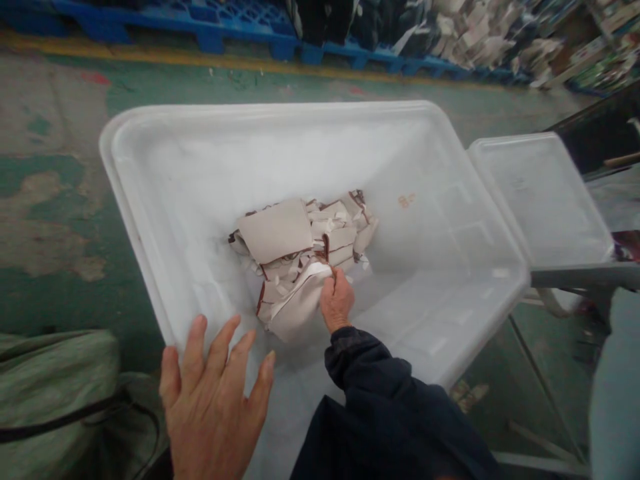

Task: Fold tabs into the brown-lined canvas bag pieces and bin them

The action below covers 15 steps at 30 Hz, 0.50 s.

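Beige offcuts [277,233] lie heaped on the floor of a deep white tub [250,157] as a person reaches in with both bare hands. Nearest the camera, the left hand [215,393] is splayed wide over the tub's near-left side, holding nothing that can be seen; whether it touches the rim cannot be told. A dark sleeve [395,413] leads to the right hand [337,300], its grip curled tight on the edge of one pale piece [295,310], whose long axis runs from the grip toward 8 o'clock. Most of the heap lies from the grip toward 10 and 11 o'clock, and the right hand is clearly the nearer. Off at about 8 to 9 o'clock slumps a green sack [55,393]; beyond, a second tub [535,200] sits at 2 o'clock and blue pallets [210,33] line the floor toward 11.
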### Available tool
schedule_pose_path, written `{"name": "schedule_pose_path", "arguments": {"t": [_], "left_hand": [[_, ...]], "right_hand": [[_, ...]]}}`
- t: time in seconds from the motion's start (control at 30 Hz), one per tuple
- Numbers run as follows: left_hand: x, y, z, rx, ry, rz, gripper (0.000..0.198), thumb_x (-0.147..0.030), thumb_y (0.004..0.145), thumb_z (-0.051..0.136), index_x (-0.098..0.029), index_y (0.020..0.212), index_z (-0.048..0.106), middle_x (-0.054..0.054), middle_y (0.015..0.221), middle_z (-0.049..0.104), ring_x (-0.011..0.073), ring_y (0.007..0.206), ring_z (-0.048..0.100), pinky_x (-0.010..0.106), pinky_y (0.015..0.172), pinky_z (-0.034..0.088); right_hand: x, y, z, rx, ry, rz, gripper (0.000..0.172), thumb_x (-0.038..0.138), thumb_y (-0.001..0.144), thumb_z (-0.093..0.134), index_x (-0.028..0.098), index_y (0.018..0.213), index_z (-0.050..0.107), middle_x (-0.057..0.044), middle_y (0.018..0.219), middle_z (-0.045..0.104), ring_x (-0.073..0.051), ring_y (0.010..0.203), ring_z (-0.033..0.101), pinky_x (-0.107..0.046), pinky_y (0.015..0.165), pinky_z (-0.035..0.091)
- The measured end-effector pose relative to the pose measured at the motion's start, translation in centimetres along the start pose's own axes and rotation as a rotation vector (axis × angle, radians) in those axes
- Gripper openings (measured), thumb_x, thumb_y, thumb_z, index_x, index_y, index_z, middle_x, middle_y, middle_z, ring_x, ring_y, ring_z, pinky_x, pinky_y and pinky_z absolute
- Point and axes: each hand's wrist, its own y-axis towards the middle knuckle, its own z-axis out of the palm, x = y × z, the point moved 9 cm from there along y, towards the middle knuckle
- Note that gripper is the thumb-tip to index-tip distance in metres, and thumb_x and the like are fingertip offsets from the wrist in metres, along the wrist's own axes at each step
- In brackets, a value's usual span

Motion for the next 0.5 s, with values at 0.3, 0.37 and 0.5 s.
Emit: {"name": "schedule_pose_path", "arguments": {"t": [0.3, 0.37, 0.5], "left_hand": [[0.7, -0.7, 0.5, 0.065, -0.012, -0.053, 0.034, -0.041, 0.109, 0.063, -0.025, 0.137, 0.075, 0.017, 0.153, 0.076, 0.0498, 0.172, 0.036, 0.082, 0.137, 0.025], [0.7, -1.0, 0.8, 0.092, 0.007, -0.056, 0.037, -0.041, 0.109, 0.063, -0.025, 0.141, 0.073, 0.018, 0.156, 0.075, 0.0498, 0.173, 0.034, 0.084, 0.137, 0.025], [2.8, -3.1, 1.5, 0.098, -0.118, -0.158, 0.056, -0.039, 0.104, 0.076, -0.033, 0.159, 0.067, 0.011, 0.168, 0.067, 0.0508, 0.176, 0.027, 0.087, 0.140, 0.011]], "right_hand": [[-6.6, 4.3, -1.5, -0.137, 0.115, 0.268, 0.043, 0.039, 0.111, 0.077, 0.020, 0.149, 0.068, -0.014, 0.154, 0.068, -0.032, 0.133, 0.072, -0.056, 0.111, 0.064], [-7.2, 6.0, -0.8, -0.145, 0.204, 0.284, 0.046, 0.039, 0.111, 0.077, 0.021, 0.152, 0.067, -0.014, 0.157, 0.066, -0.033, 0.135, 0.071, -0.057, 0.112, 0.064], [-6.1, 9.6, 4.6, 0.018, 0.462, 0.273, 0.043, 0.040, 0.111, 0.077, 0.019, 0.148, 0.069, -0.013, 0.150, 0.070, -0.031, 0.127, 0.074, -0.053, 0.107, 0.067]]}}
